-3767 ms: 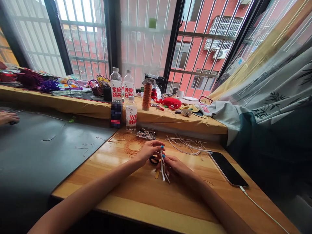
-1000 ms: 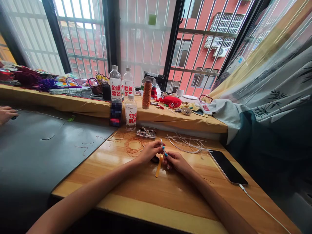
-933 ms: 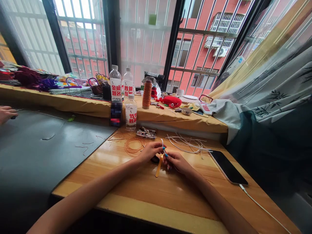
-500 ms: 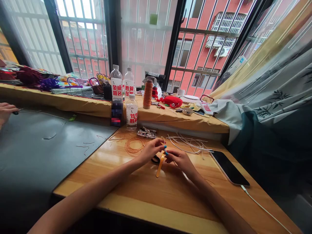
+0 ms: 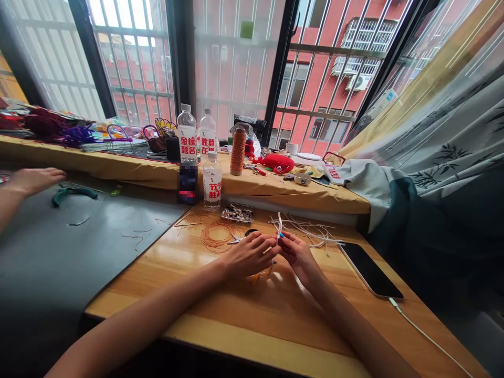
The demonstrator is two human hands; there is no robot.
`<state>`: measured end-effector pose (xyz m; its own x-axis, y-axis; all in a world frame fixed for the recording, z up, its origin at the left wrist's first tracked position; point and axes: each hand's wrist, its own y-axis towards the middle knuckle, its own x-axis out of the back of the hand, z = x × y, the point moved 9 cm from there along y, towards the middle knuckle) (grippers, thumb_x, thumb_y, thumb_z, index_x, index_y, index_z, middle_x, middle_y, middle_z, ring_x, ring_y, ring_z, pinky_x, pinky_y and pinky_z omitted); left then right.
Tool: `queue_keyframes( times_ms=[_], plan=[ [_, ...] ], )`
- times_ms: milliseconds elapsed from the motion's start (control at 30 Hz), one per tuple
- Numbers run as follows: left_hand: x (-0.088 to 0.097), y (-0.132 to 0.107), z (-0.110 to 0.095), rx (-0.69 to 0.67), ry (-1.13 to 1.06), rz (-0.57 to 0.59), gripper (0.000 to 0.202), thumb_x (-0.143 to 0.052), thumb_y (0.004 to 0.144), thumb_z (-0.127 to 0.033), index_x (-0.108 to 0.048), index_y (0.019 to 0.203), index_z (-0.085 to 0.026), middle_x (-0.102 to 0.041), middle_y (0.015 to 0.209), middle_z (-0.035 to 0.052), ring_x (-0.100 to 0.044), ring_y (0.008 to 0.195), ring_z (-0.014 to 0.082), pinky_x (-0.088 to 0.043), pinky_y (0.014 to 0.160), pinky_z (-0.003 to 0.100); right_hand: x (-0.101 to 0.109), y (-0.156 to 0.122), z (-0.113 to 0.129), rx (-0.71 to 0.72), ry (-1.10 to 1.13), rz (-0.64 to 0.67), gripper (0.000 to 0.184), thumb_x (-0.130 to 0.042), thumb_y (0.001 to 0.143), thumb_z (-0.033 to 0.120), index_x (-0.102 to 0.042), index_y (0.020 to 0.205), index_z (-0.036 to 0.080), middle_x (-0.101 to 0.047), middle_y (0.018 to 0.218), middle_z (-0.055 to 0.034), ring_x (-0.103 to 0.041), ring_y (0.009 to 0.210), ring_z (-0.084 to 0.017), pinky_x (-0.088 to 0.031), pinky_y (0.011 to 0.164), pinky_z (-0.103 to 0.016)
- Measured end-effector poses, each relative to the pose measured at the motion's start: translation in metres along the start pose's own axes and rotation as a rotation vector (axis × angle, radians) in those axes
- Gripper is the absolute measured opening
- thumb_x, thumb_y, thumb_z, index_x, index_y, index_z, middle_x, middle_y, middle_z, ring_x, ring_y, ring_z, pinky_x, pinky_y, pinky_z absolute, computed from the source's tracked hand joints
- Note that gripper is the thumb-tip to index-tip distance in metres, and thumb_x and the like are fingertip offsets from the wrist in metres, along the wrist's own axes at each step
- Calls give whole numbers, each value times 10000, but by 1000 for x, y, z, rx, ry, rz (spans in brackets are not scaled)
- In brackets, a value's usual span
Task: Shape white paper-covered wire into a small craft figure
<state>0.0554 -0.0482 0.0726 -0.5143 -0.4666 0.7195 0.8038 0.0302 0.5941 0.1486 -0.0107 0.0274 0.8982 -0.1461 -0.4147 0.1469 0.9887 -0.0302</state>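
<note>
1. Pinching white strands (image 5: 279,227) by thumb and fingertips, the right hand (image 5: 297,255) sits a bit further right than half a second ago, and the strands now poke up above it.
2. Biggest change is the left hand (image 5: 250,254): it was pinching too, now it's palm-down with fingers stretched out and slightly parted, tips right by the strands. Thumb's hidden, so I can't tell if it has hold of anything.
3. Right-hand grip looks closed, no gap I can see around the strands.
4. Strands are up over the wooden tabletop (image 5: 275,315), in front of the loose white cords (image 5: 315,233) near its back edge, well left of the phone (image 5: 370,270) by the right edge.
5. Yellow stick (image 5: 255,278) is mostly covered now.
6. On the gray tabletop (image 5: 86,252), a co-worker's hand (image 5: 37,179) is off the green pliers (image 5: 79,190), which lie near the back edge.
</note>
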Motion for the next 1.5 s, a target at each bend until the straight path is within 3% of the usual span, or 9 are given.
queue_keyframes(
  times_ms=[367,667,900,1033,1167,1333,1500],
  plan=[
    [17,0,1,-2,-127,-105,182,-338,842,-148,-503,918,-135,-576,975,54,-485,935,149,-366,840,288,-2,0,-9,-19,-32,4,216,-681,572,218,-608,771,174,-648,721,0,-575,640,-93,-447,628,-203],
    [15,-2,10,49,-189,-137,185,-342,838,-131,-519,889,-139,-614,890,52,-504,887,143,-386,776,277,-7,0,-8,-21,-78,75,238,-671,598,263,-638,810,160,-653,740,-17,-583,699,-109,-445,701,-229],
    [10,-2,7,2,-209,-119,159,-373,837,-207,-507,904,-154,-597,910,47,-475,941,141,-355,839,281,-5,2,-11,-34,-117,71,214,-677,585,272,-642,765,161,-646,687,-12,-583,650,-114,-454,659,-239],
    [3,-1,13,75,-182,-37,251,-408,817,-297,-467,1009,-146,-539,1039,73,-452,966,178,-365,823,306,-5,1,-10,-20,-133,71,220,-675,586,286,-633,765,167,-640,685,-8,-584,631,-115,-446,685,-260],
    [-1,-1,16,123,-151,-7,240,-388,827,-283,-479,996,-138,-537,1017,73,-458,928,183,-368,809,322,-8,1,-11,-27,-140,94,235,-673,587,309,-628,773,172,-630,655,-6,-579,598,-121,-438,691,-293],
    [-1,-3,20,182,-215,-73,199,-383,831,-223,-516,963,-155,-565,941,58,-470,863,169,-382,777,320,-3,3,-12,-13,-158,85,243,-678,582,302,-641,786,175,-622,705,-5,-553,651,-106,-415,649,-241],
    [-11,-7,36,339,-489,-166,182,-421,819,-248,-573,874,-166,-595,858,48,-483,812,148,-404,738,280,5,7,-14,-10,-148,42,254,-703,547,290,-653,761,163,-586,639,17,-452,528,-45,-341,508,-178]
  ],
)
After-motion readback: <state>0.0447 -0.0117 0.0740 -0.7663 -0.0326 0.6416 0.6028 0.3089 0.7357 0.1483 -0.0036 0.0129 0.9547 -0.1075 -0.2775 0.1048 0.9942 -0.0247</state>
